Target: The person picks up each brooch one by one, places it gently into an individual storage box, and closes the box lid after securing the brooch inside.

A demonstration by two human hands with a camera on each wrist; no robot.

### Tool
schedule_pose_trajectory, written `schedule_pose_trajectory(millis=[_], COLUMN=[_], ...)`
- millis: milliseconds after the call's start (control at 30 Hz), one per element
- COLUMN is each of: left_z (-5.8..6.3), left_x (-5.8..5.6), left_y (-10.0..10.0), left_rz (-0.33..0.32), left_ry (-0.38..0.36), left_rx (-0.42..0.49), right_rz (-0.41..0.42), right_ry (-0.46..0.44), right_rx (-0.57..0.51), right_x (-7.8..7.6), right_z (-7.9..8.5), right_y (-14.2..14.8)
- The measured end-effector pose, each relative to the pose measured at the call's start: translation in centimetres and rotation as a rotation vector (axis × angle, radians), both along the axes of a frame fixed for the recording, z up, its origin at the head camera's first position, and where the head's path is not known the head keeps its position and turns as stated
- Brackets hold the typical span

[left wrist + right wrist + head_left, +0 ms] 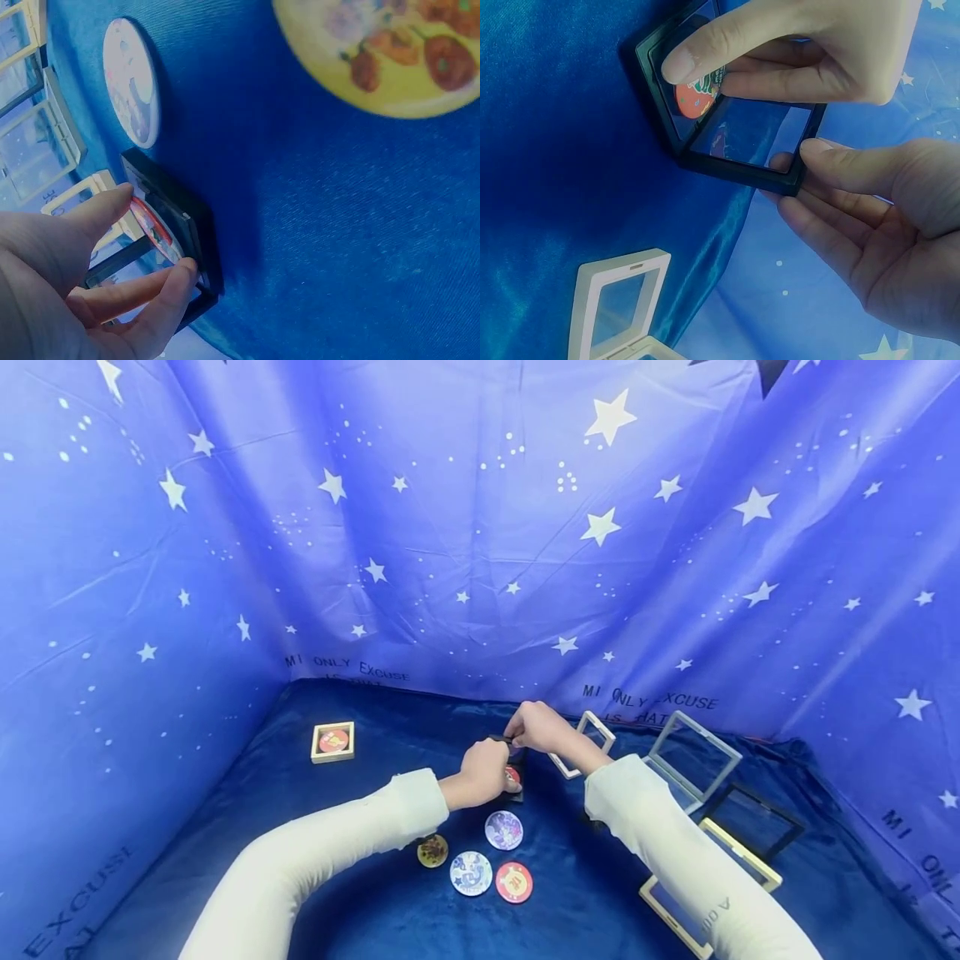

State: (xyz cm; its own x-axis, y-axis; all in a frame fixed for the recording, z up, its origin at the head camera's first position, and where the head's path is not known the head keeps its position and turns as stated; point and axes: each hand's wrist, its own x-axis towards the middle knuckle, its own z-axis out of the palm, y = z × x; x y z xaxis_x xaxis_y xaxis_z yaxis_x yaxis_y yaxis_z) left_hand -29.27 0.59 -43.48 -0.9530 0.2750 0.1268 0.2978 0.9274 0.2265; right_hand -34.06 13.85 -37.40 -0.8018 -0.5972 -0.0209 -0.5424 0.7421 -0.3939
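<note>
Evidently, a red round badge (693, 102) is pinched by the left hand (483, 772), thumb opposite fingertips, at one half of the hinged black frame (739, 177) — seemingly to steady it. The other half is gripped by the right hand (542, 727) — presumably to hold the halves apart. Before the frame, four loose badges (471, 873) are laid.

The curtain (465, 535) is blue-violet, strewn with pale stars, white dots and dark lettering; the cloth (360, 902) is deep navy; the held frame (739, 174) is black, the held badge (693, 103) orange-red with green and white touches; I spot a purple-and-white badge (503, 831), a blue-and-white badge (471, 873), a red badge (514, 882) with a yellow middle and a yellow badge (405, 60) blotched with red-brown; both sleeves (300, 860) are creamy white.
</note>
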Motion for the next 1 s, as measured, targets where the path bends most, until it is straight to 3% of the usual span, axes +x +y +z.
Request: schedule_pose_trajectory(millis=[200,400,700,867,1000], left_z=[-1.0,-0.7,1.1,2.7,4.0], left_x=[1.0,0.8,-0.1,-0.3,-0.5], left_y=[-0.2,-0.5,-0.6,-1.4,-2.0], left_rz=[-0.016,-0.055,-0.059,-0.071,-0.018], left_ry=[0.034,0.067,0.109,0.080,0.054], left_rx=[-0.003,0.000,0.049,0.183,0.277], right_rz=[0.011,0.006,0.009,-0.025,-0.081], right_ry=[-0.033,-0.033,-0.038,-0.119,-0.215], right_rx=[-0.006,-0.015,0.010,-0.007,-0.047], right_x=[0.3,0.0,-0.5,-0.5,-0.8], right_z=[-0.7,-0.4,0.8,1.4,1.4], right_y=[0.0,0.1,0.8,1.0,1.8])
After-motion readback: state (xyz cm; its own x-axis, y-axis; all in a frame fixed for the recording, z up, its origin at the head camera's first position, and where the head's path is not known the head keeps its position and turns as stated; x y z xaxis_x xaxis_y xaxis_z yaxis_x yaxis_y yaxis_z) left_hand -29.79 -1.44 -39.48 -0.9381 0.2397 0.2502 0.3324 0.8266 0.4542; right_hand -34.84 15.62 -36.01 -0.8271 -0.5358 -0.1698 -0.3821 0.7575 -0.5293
